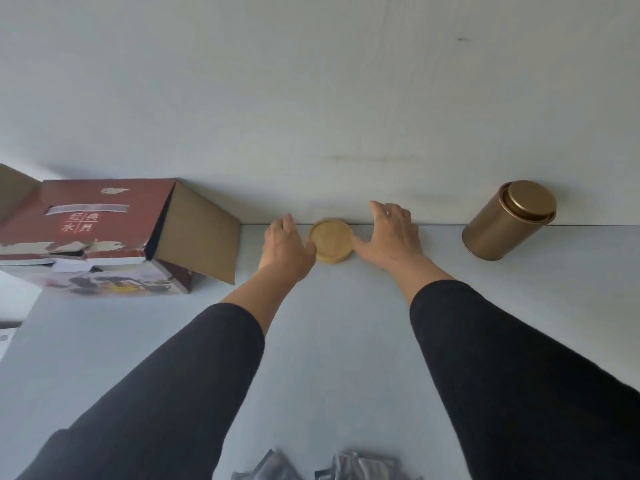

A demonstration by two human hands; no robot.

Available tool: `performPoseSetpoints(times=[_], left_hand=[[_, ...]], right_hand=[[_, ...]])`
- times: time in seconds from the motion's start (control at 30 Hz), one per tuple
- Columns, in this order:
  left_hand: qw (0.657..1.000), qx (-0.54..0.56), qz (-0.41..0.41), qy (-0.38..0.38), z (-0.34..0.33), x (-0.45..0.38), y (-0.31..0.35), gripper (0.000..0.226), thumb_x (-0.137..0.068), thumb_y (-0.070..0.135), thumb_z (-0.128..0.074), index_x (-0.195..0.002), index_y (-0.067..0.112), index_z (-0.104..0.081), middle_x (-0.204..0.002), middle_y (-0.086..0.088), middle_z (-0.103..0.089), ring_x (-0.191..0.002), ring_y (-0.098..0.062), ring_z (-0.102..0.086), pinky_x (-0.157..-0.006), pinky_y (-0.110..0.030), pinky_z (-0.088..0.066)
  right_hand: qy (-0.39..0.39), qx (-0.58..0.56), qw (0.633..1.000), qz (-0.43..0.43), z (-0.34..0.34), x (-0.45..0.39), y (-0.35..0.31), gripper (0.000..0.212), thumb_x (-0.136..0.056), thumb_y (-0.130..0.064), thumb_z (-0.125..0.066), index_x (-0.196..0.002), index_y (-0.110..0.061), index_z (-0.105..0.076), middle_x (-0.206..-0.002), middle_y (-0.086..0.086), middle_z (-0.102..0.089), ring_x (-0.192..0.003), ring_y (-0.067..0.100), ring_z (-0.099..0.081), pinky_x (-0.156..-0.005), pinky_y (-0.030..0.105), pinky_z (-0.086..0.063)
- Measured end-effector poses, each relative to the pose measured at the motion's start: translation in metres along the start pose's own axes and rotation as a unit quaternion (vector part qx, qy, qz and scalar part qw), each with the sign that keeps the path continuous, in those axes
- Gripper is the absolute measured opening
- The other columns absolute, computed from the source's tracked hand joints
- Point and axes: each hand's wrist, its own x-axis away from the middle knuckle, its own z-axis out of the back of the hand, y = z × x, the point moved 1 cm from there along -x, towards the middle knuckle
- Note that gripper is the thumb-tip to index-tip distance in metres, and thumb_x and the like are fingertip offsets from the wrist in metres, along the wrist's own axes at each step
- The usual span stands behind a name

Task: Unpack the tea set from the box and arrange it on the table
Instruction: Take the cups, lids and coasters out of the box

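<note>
My left hand [287, 245] and right hand [391, 237] flank the round wooden disc [331, 240], which lies flat at the far edge of the tabletop [329, 341], up against the wall [311, 98]. Left hand: fingers loosely curved, its thumb side touching the disc's left rim, not clamped on it. Right hand: fingers spread and relaxed, thumb just at the disc's right rim, palm down. Neither is pinching anything.

Handling, my guess: the disc looks like bamboo or wood, so stiff, light, not fragile, a bit smooth on top. It sits low, so best taken by the rim from both sides, or slid flat.

Count: one wooden disc. One gold tin [509, 220] with its lid on, standing to the right, well apart from the disc; probably light, rigid, slippery metal, so grip around the body. One red cardboard box [104, 237] at left, flaps open, contents mostly hidden. Several grey foil packets [360, 465] at the near edge, cut off by the frame, number unclear.
</note>
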Motion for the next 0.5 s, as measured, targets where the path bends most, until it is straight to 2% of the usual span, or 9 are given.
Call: performPoseSetpoints(times=[0.17, 0.23, 0.3, 0.37, 0.43, 0.5], left_hand=[[0.999, -0.001, -0.001, 0.034, 0.061, 0.038, -0.053, 0.043, -0.093, 0.015, -0.041, -0.134, 0.003, -0.041, -0.134, -0.014, -0.043, -0.126, -0.029, -0.041, -0.097, -0.034, -0.037], [0.999, -0.029, -0.014, 0.031, 0.082, 0.054, -0.085, 0.025, -0.092, 0.009, -0.039, -0.11, 0.001, -0.052, -0.114, -0.014, -0.051, -0.108, -0.031, -0.049, -0.082, -0.034, -0.038], [0.998, -0.051, -0.028, 0.028, 0.1, 0.067, -0.119, 0.014, -0.089, 0.004, -0.039, -0.091, 0.003, -0.052, -0.104, -0.015, -0.055, -0.089, -0.029, -0.05, -0.07, -0.032, -0.036], [0.998, -0.048, -0.043, 0.023, 0.117, 0.078, -0.154, 0.02, -0.089, 0.004, -0.039, -0.099, 0.004, -0.057, -0.107, -0.013, -0.058, -0.093, -0.03, -0.054, -0.07, -0.033, -0.04], [0.997, -0.062, -0.048, 0.017, 0.132, 0.083, -0.185, 0.033, -0.093, 0.007, -0.04, -0.122, 0.007, -0.056, -0.125, -0.009, -0.056, -0.112, -0.03, -0.054, -0.084, -0.033, -0.045], [0.997, -0.051, -0.048, 0.039, 0.145, 0.082, -0.209, 0.035, -0.093, 0.008, -0.042, -0.125, 0.006, -0.054, -0.124, -0.012, -0.056, -0.114, -0.03, -0.054, -0.087, -0.033, -0.044]], right_hand=[[0.025, -0.03, 0.998, 0.039, 0.012, 0.037, -0.09, 0.057, -0.086, -0.035, -0.055, -0.136, -0.013, -0.042, -0.138, 0.01, -0.042, -0.13, 0.029, -0.035, -0.101, 0.04, -0.034], [0.024, -0.036, 0.998, 0.055, 0.01, 0.056, -0.127, 0.051, -0.087, -0.034, -0.055, -0.133, -0.013, -0.047, -0.133, 0.01, -0.046, -0.128, 0.029, -0.037, -0.1, 0.038, -0.035], [0.009, -0.041, 0.997, 0.06, 0.001, 0.075, -0.16, 0.047, -0.089, -0.033, -0.053, -0.132, -0.014, -0.05, -0.131, 0.01, -0.048, -0.127, 0.028, -0.039, -0.101, 0.036, -0.035], [-0.015, -0.043, 0.997, 0.059, -0.012, 0.092, -0.191, 0.044, -0.09, -0.031, -0.052, -0.13, -0.015, -0.052, -0.132, 0.008, -0.048, -0.128, 0.026, -0.039, -0.101, 0.035, -0.035], [-0.033, -0.046, 0.997, 0.059, -0.027, 0.105, -0.22, 0.041, -0.091, -0.028, -0.051, -0.13, -0.015, -0.053, -0.133, 0.008, -0.047, -0.128, 0.026, -0.04, -0.101, 0.034, -0.035], [-0.036, -0.052, 0.996, 0.059, -0.038, 0.113, -0.245, 0.038, -0.091, -0.024, -0.051, -0.128, -0.014, -0.054, -0.133, 0.009, -0.047, -0.125, 0.027, -0.042, -0.101, 0.035, -0.037]])
